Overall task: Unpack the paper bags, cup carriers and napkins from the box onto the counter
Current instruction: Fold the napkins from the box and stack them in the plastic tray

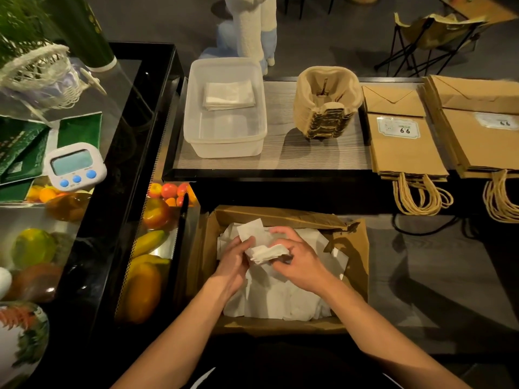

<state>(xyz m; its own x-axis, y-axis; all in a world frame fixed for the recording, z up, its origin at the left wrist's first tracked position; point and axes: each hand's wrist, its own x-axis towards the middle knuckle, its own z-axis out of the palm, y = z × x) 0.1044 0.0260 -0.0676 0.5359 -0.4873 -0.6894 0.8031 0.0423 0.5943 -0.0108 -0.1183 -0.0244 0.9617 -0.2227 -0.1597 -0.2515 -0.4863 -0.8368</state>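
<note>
The left hand and right hand both pinch napkins above the box, lower centre.

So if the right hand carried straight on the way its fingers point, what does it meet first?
The napkin bundle that the right hand grips, then the left hand just behind it; depth is unclear.

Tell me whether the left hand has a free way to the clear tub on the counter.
Probably yes. The clear tub stands open-topped on the counter beyond the box, with nothing standing between. The left hand, though, grips a bunch of napkins with the right hand.
</note>
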